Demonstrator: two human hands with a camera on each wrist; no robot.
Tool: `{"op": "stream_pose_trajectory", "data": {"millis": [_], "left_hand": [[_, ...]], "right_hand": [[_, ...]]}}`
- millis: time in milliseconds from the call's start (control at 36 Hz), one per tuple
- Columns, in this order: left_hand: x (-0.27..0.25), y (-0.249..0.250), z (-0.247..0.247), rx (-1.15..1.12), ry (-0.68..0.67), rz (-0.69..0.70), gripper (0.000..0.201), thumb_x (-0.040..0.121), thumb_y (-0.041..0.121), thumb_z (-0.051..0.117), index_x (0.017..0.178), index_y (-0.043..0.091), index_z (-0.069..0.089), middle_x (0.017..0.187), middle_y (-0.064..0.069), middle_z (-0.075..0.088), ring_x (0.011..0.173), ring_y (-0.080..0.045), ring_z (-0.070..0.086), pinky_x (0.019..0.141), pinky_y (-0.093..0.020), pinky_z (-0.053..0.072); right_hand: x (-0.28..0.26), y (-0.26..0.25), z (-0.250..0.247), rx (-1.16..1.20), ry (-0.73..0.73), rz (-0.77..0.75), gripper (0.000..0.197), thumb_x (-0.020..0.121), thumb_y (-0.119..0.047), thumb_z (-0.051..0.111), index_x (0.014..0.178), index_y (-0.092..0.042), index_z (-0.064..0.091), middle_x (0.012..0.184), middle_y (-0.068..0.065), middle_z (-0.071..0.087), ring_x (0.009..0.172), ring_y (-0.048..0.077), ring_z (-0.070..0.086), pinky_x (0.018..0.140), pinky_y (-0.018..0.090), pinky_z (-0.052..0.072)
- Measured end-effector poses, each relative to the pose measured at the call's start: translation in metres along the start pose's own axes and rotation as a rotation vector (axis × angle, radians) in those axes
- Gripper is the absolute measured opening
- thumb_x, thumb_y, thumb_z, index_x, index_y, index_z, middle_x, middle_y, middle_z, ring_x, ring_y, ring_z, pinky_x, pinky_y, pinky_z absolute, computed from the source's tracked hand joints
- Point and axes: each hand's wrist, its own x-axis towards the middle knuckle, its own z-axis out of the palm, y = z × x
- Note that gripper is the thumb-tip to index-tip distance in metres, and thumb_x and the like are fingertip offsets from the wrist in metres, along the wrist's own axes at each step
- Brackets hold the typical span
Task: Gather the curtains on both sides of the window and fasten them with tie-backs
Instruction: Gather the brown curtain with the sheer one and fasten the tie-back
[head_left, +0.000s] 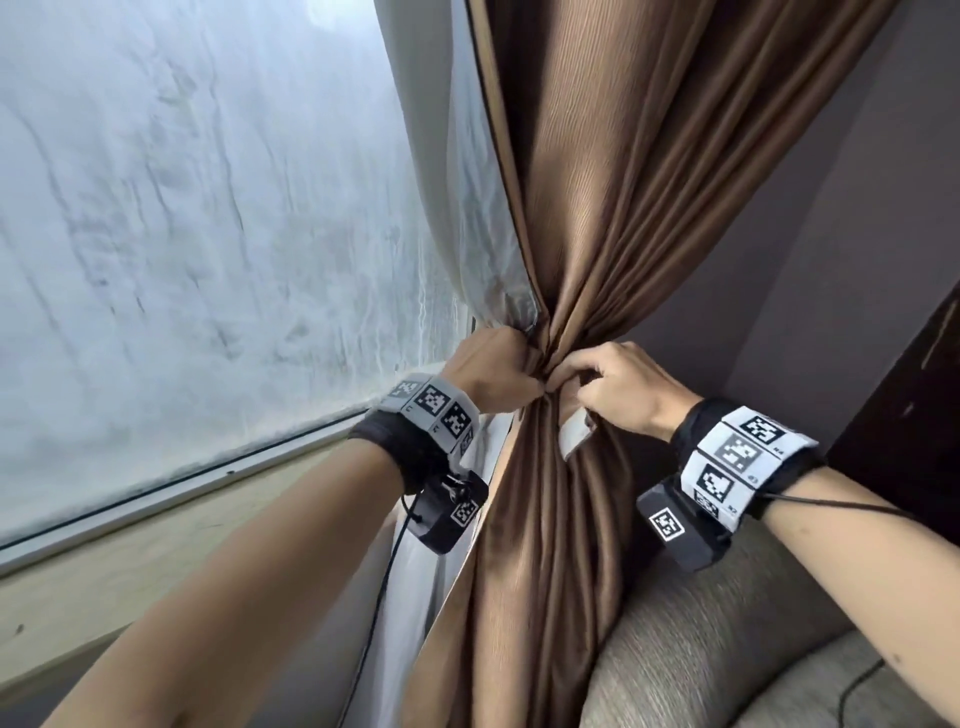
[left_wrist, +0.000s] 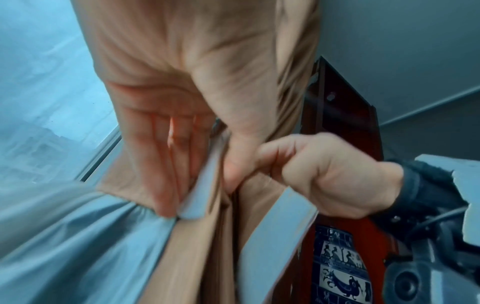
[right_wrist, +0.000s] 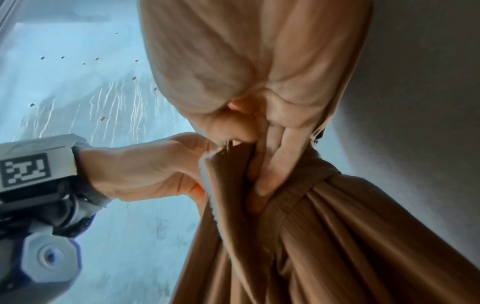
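The brown curtain (head_left: 587, 182) on the right of the window is bunched into a narrow waist between both hands. A brown tie-back (right_wrist: 314, 174) with a pale backing wraps that waist. My left hand (head_left: 522, 387) grips the bunch from the window side and pinches one tie-back end (right_wrist: 221, 185). My right hand (head_left: 571, 376) pinches the strip from the wall side, its fingers (right_wrist: 278, 164) curled into the folds. A pale strip end (head_left: 576, 434) hangs just below the right hand. How the tie-back ends join is hidden by fingers and fabric.
A pale lining (head_left: 457, 171) hangs behind the brown cloth against the fogged window glass (head_left: 208, 208). A wooden sill (head_left: 156, 551) runs below it. A grey upholstered seat (head_left: 727, 634) sits low right, beside dark wooden furniture (head_left: 909, 395) holding a blue-and-white vase (left_wrist: 340, 267).
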Motion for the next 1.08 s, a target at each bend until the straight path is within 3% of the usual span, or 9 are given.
{"op": "stream_pose_trajectory", "data": {"millis": [139,306,417,500,583,778,917,1000,1083], "left_hand": [[-0.001,0.000,-0.006,0.054,-0.166,0.113,0.024,0.068,0.004,0.064,0.051,0.010,0.047,0.051,0.000,0.044,0.057,-0.017,0.038,0.054,-0.032,0.044],[-0.010,0.002,0.001,0.232,0.022,0.318,0.026,0.083,0.025,0.072,0.089,0.000,0.066,0.082,-0.013,0.070,0.073,-0.024,0.061,0.061,-0.027,0.038],[-0.015,0.003,0.005,0.437,0.267,0.544,0.050,0.053,0.024,0.086,0.092,0.008,0.058,0.081,-0.007,0.062,0.068,-0.024,0.060,0.056,-0.027,0.038],[-0.007,0.001,0.008,0.447,0.328,0.719,0.051,0.053,0.021,0.084,0.097,0.013,0.060,0.093,-0.007,0.060,0.082,-0.025,0.056,0.069,-0.035,0.048],[-0.005,0.000,0.001,0.443,0.238,0.711,0.046,0.054,0.030,0.088,0.092,0.015,0.067,0.092,-0.003,0.063,0.089,-0.027,0.058,0.075,-0.040,0.052],[0.008,0.005,-0.014,0.314,0.069,0.546,0.034,0.066,0.036,0.084,0.086,0.012,0.071,0.085,-0.006,0.071,0.086,-0.027,0.064,0.078,-0.036,0.047],[0.022,0.006,-0.025,0.409,0.031,0.450,0.044,0.070,0.049,0.080,0.099,0.017,0.070,0.089,-0.002,0.073,0.081,-0.022,0.065,0.072,-0.032,0.047],[0.026,0.013,-0.028,0.455,0.002,0.414,0.036,0.075,0.039,0.079,0.101,0.015,0.071,0.090,-0.003,0.073,0.081,-0.023,0.066,0.070,-0.034,0.052],[0.030,0.019,-0.033,0.490,-0.011,0.394,0.023,0.079,0.017,0.063,0.100,0.014,0.073,0.089,-0.004,0.074,0.082,-0.023,0.068,0.069,-0.033,0.052]], "right_hand": [[0.001,0.005,-0.009,-0.178,-0.072,-0.031,0.041,0.070,-0.003,0.060,0.103,-0.024,0.074,0.099,-0.005,0.075,0.098,0.010,0.066,0.083,0.020,0.050],[0.002,0.006,-0.001,-0.197,0.031,-0.067,0.022,0.067,-0.028,0.084,0.085,-0.018,0.077,0.085,0.003,0.075,0.087,0.015,0.067,0.074,0.026,0.047],[0.002,0.009,0.005,-0.161,0.073,-0.094,0.016,0.068,-0.026,0.083,0.078,-0.016,0.076,0.076,0.003,0.074,0.080,0.015,0.067,0.067,0.023,0.043],[0.001,0.012,0.006,-0.144,0.087,-0.101,0.014,0.068,-0.025,0.083,0.079,-0.017,0.077,0.070,-0.002,0.070,0.078,0.010,0.065,0.060,0.012,0.036],[-0.001,0.014,0.004,-0.110,0.079,-0.098,0.017,0.067,-0.026,0.085,0.083,-0.022,0.078,0.072,-0.005,0.071,0.079,0.008,0.067,0.064,0.006,0.040],[-0.009,0.011,0.002,-0.368,0.188,-0.329,0.014,0.074,-0.038,0.073,0.081,-0.027,0.073,0.088,-0.009,0.040,0.084,0.010,0.043,0.075,0.030,0.039],[-0.010,0.015,-0.003,-0.325,0.188,-0.410,0.025,0.070,-0.045,0.052,0.081,-0.029,0.068,0.092,-0.021,0.056,0.100,-0.003,0.040,0.087,0.035,0.019],[-0.009,0.010,0.003,-0.214,0.145,-0.386,0.021,0.073,-0.036,0.055,0.086,-0.027,0.069,0.082,-0.027,0.057,0.094,-0.013,0.040,0.088,0.029,0.017],[-0.005,0.005,0.010,-0.174,0.142,-0.340,0.012,0.083,-0.034,0.064,0.090,-0.026,0.070,0.093,-0.023,0.063,0.098,-0.001,0.042,0.087,0.024,0.020]]}}
